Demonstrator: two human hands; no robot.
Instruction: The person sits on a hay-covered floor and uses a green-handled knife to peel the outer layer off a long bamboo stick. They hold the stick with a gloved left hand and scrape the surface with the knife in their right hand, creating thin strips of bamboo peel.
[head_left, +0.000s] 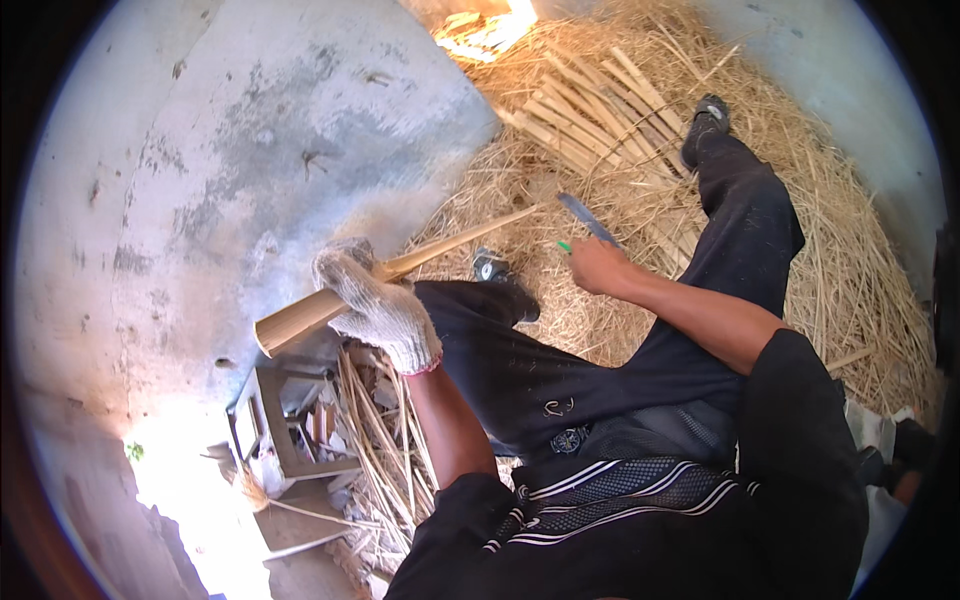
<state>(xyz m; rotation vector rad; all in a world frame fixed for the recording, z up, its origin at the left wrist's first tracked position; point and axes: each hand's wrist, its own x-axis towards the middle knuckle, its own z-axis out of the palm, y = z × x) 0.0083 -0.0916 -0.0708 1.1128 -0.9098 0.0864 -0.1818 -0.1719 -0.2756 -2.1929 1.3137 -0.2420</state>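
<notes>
My left hand (378,305), in a whitish knitted work glove, is closed round a split length of bamboo (298,322). Its broad, curved end juts out on the left, and the thinner part slants up and right to a narrow tip. In my bare right hand (600,268) is a knife (585,215), its dark blade pointing up and left. A small green bit, perhaps of the handle, pokes out beside the fingers. The blade is apart from the bamboo, just beyond its tip. Most of the knife's handle is hidden in the fist.
Several pale split bamboo strips (590,115) lie far ahead on thick shavings (850,260). A bare wall (230,130) rises close on the left. Beside my left forearm are a grey frame-like stand (290,420) and long thin strips (378,420). My legs spread over the shavings.
</notes>
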